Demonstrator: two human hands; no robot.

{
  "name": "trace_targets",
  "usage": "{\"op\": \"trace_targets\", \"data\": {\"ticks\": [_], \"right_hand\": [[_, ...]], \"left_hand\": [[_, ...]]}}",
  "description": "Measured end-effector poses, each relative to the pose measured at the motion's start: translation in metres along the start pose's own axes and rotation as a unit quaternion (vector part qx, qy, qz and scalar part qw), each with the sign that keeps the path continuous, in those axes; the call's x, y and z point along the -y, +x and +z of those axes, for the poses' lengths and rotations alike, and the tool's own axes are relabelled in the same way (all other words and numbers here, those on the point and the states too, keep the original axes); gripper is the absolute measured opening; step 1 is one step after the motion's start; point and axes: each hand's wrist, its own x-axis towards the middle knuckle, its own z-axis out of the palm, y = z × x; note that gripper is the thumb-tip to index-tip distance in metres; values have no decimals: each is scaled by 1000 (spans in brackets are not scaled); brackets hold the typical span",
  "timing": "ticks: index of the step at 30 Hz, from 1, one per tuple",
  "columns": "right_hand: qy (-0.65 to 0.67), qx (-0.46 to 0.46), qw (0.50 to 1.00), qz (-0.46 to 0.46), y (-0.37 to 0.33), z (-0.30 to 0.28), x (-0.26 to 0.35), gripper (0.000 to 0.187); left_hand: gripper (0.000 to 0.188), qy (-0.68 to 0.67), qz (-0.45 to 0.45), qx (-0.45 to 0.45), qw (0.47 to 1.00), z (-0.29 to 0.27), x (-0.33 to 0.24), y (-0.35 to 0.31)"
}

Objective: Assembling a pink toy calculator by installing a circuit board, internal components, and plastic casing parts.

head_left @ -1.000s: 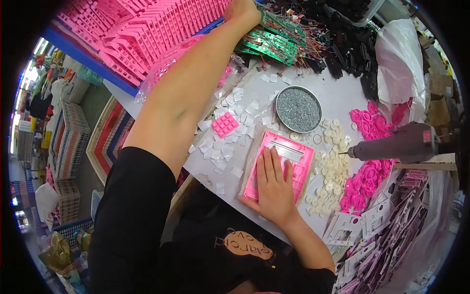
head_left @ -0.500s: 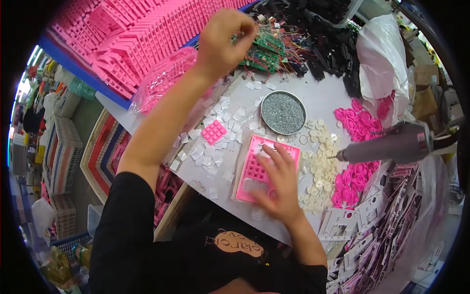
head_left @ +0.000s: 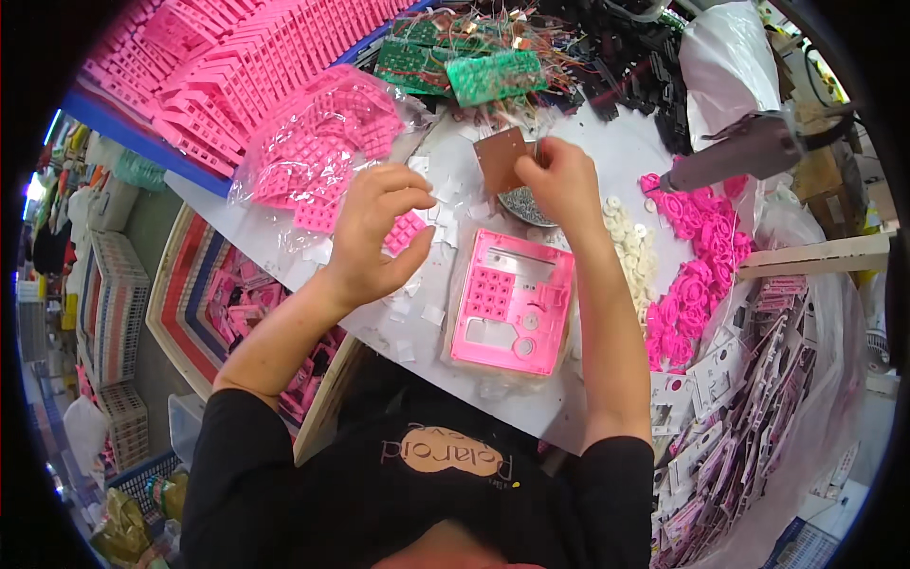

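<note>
My right hand (head_left: 561, 185) pinches a brown circuit board (head_left: 500, 159) between thumb and fingers, above a round tin of small grey screws (head_left: 524, 207) that it partly hides. Loose wires hang around a green circuit board (head_left: 497, 78) just beyond it. My left hand (head_left: 379, 232) is raised with thumb and fingers apart, holding nothing. Behind its fingers lies a pink rubber keypad (head_left: 404, 232). Between my forearms, a pink plastic casing (head_left: 521, 283) lies face down with its hollow inside up, on a clear-wrapped pad.
A bag of pink keypads (head_left: 327, 133) and a blue-edged bin of pink casings (head_left: 256, 57) stand far left. Cream discs (head_left: 633, 251) and pink plastic parts (head_left: 697, 284) lie to the right. An electric screwdriver (head_left: 735, 156) hangs above them. Printed cards (head_left: 749, 408) crowd the near right.
My left hand has come back from the far boards toward the keypad. My right hand has left the casing and now holds the brown board. A green board has shifted forward; the screwdriver swung away.
</note>
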Motion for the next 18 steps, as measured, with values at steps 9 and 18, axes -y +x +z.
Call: {"op": "trace_targets", "data": {"ticks": [9, 18], "right_hand": [[-22, -93, 987, -130, 111, 23, 42, 13], [290, 86, 953, -34, -37, 16, 77, 15]], "left_hand": [[25, -113, -201, -61, 971, -12, 9, -16], [48, -411, -376, -12, 830, -16, -15, 13]]}}
